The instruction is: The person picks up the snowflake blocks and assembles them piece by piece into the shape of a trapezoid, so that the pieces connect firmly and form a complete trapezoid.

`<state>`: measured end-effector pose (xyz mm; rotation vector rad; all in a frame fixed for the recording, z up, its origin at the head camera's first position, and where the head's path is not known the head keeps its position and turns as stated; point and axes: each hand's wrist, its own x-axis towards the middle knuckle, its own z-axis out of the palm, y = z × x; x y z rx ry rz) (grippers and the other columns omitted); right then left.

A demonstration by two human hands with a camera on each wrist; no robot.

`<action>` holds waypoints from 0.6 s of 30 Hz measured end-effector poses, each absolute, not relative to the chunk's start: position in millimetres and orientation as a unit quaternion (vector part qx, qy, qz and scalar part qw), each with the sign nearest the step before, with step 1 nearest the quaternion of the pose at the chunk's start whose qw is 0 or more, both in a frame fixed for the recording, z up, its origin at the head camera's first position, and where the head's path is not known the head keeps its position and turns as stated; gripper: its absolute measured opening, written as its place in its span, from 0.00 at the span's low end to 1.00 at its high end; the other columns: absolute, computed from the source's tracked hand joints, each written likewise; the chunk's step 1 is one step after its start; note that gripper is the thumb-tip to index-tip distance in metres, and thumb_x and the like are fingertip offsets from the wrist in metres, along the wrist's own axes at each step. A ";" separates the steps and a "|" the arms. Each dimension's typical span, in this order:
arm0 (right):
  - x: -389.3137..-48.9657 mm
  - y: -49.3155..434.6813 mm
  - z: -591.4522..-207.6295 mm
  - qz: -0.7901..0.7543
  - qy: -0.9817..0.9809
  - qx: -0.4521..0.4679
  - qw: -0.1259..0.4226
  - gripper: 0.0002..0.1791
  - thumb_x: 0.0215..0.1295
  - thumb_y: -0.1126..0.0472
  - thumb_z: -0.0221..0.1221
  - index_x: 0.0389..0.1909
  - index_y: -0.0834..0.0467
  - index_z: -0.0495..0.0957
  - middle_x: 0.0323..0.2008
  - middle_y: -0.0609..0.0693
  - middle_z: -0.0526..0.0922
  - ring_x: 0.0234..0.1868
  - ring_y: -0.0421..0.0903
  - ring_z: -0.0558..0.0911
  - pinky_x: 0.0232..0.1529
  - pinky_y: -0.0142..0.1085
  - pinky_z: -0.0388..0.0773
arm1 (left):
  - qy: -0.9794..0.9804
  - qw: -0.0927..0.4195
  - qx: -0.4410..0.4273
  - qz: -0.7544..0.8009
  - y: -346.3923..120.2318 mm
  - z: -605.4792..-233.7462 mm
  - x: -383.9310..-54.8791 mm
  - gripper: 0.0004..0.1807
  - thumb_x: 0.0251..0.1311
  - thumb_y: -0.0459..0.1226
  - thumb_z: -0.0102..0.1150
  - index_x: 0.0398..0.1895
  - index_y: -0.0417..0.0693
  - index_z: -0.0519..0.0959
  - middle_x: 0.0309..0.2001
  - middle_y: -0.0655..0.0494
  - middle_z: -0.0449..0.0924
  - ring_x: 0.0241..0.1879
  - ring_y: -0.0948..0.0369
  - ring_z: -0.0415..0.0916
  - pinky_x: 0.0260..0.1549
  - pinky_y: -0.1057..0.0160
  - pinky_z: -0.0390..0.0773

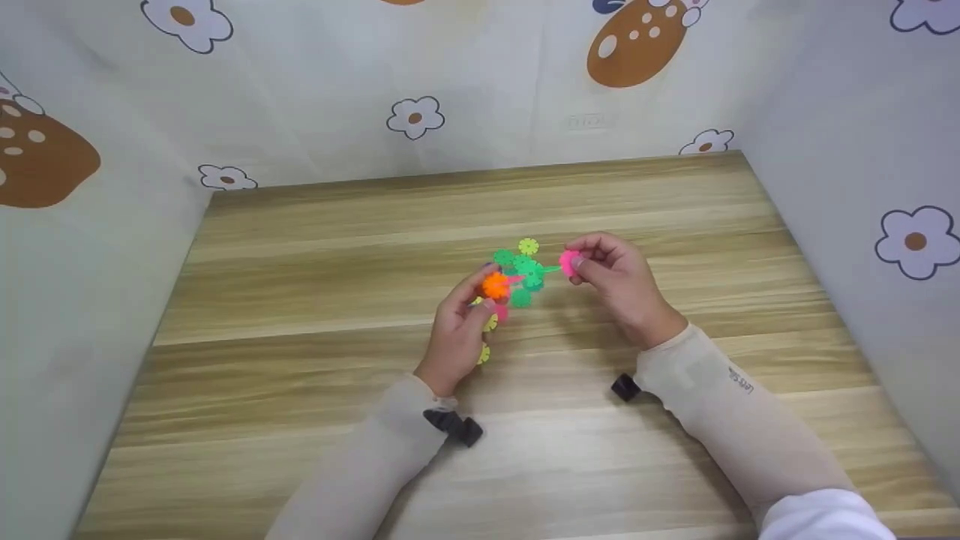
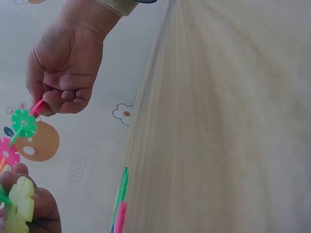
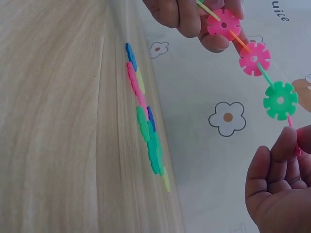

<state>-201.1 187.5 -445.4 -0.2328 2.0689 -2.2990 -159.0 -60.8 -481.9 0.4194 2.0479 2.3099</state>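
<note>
A chain of slotted plastic flower discs runs between my two hands. My left hand (image 1: 454, 330) grips its near part, by an orange disc (image 1: 495, 285); in the left wrist view its fingers hold a pale yellow disc (image 2: 20, 206). At the other end, my right hand (image 1: 622, 289) pinches a pink disc (image 1: 569, 262) between thumb and fingers. That pink disc joins a green disc (image 3: 280, 100), seen in the right wrist view. Further along come a pink disc (image 3: 254, 58) and another pink disc (image 3: 223, 24) beside the left hand.
Several loose discs lie on the wooden table (image 1: 337, 300) behind and under the chain, among them a yellow disc (image 1: 529, 246) and a green disc (image 1: 520, 298). A patterned white wall covering (image 1: 487, 75) stands at the back and both sides.
</note>
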 end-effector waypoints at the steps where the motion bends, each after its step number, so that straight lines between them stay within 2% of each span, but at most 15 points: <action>1: -201.1 187.7 -445.4 -0.741 0.667 -0.076 0.021 0.14 0.68 0.78 0.55 0.54 0.76 0.77 0.40 0.54 0.85 0.38 0.45 0.83 0.43 0.34 0.85 | 0.658 0.012 0.134 0.741 -60.9 -481.9 -158.9 0.26 0.77 0.29 0.46 0.75 0.49 0.72 0.66 0.45 0.75 0.55 0.32 0.73 0.22 0.70 0.70; 5: -201.1 187.9 -445.3 -0.740 0.668 -0.074 0.022 0.16 0.68 0.77 0.55 0.55 0.78 0.75 0.39 0.53 0.84 0.37 0.44 0.82 0.43 0.35 0.85 | 0.662 0.011 0.132 0.738 -60.9 -481.8 -158.9 0.27 0.77 0.29 0.46 0.75 0.50 0.72 0.65 0.47 0.76 0.53 0.32 0.73 0.22 0.70 0.70; 8: -201.1 188.0 -445.1 -0.741 0.668 -0.071 0.022 0.16 0.67 0.77 0.54 0.55 0.78 0.75 0.38 0.52 0.84 0.37 0.44 0.82 0.42 0.34 0.85 | 0.663 0.010 0.132 0.737 -60.7 -482.0 -159.3 0.27 0.77 0.29 0.46 0.75 0.51 0.72 0.66 0.44 0.76 0.52 0.32 0.74 0.21 0.70 0.70; 18: -201.0 188.0 -445.5 -0.732 0.676 -0.076 0.030 0.13 0.68 0.77 0.55 0.49 0.67 0.82 0.38 0.54 0.84 0.37 0.44 0.82 0.41 0.34 0.84 | 0.671 0.014 0.124 0.731 -61.1 -481.9 -159.3 0.27 0.77 0.29 0.46 0.76 0.52 0.72 0.70 0.42 0.73 0.56 0.37 0.76 0.23 0.69 0.71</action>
